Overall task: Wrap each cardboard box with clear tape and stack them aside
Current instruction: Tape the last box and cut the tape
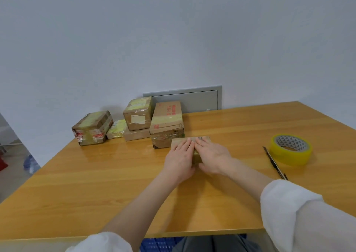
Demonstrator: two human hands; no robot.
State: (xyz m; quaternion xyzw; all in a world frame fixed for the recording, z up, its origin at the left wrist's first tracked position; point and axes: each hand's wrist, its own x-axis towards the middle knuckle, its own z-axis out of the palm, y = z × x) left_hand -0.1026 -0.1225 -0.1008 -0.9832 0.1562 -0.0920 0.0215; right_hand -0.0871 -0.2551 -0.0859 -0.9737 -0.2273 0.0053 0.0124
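A small cardboard box [180, 141] lies on the wooden table [115, 184] in the middle. My left hand [181, 159] and my right hand [212, 156] press flat on its top side by side, fingers together, and cover most of it. A roll of clear yellowish tape [290, 149] lies flat to the right, apart from both hands. Taped boxes stand behind: a tall stacked one [166, 125] touching the small box, another [137, 114] on a flat box [136, 135], a low one [116, 129], and one at far left [92, 127].
A utility knife [274, 162] lies on the table just left of the tape roll. A grey wall panel [192, 97] sits behind the boxes. The table's near edge is close to my body, with blue crates [158, 245] below it.
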